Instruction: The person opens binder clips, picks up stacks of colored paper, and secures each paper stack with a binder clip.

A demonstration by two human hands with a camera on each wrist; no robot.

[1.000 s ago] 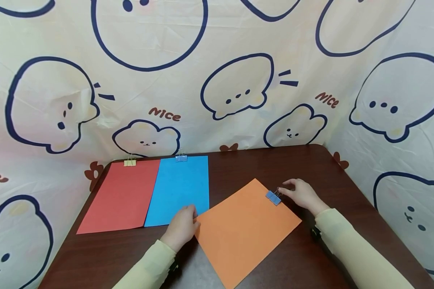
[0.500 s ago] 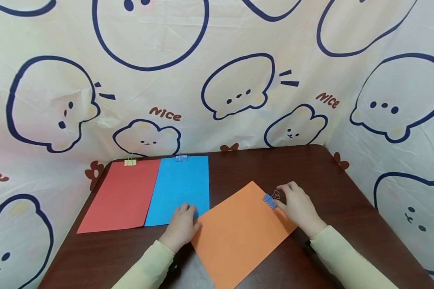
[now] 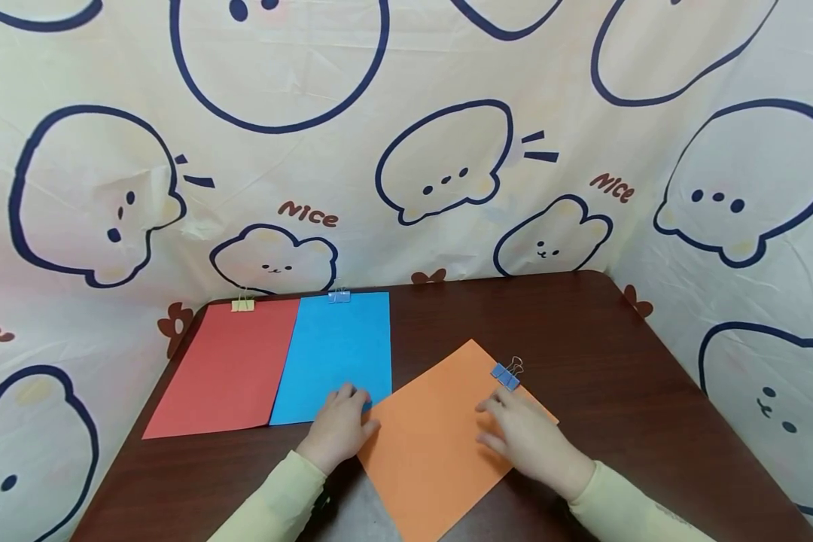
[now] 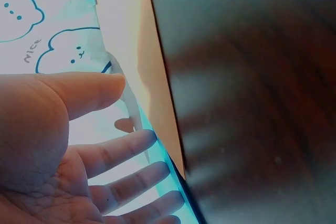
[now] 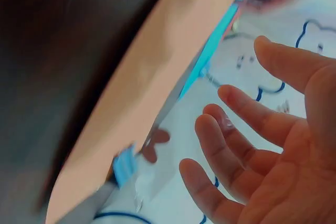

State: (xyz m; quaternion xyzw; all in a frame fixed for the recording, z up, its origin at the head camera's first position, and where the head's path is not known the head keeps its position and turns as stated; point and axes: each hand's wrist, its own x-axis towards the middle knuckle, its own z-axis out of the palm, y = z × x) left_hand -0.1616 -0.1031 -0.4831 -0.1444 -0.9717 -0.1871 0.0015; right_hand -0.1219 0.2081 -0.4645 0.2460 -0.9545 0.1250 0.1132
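Observation:
An orange paper sheet (image 3: 433,452) lies askew on the table, one corner toward me. On its upper right edge sits a blue binder clip (image 3: 506,376) with its wire handles sticking out. My left hand (image 3: 339,429) is at the sheet's left corner, thumb and fingers spread apart; the left wrist view shows straight fingers (image 4: 131,184). Over the right part of the sheet, just below the clip, is my right hand (image 3: 535,440). Its fingers (image 5: 210,140) are loosely bent with nothing between them.
A red paper sheet (image 3: 226,376) and a blue paper sheet (image 3: 345,346) lie side by side at the back left. A yellow binder clip (image 3: 242,306) and another blue binder clip (image 3: 339,296) grip their top edges. A cartoon-printed cloth (image 3: 447,60) hangs around the dark wooden table (image 3: 603,346).
My right hand has left the clip's handles and moved down and left over the orange sheet. The sheet and its clip shifted slightly left. My left hand has stayed almost in place.

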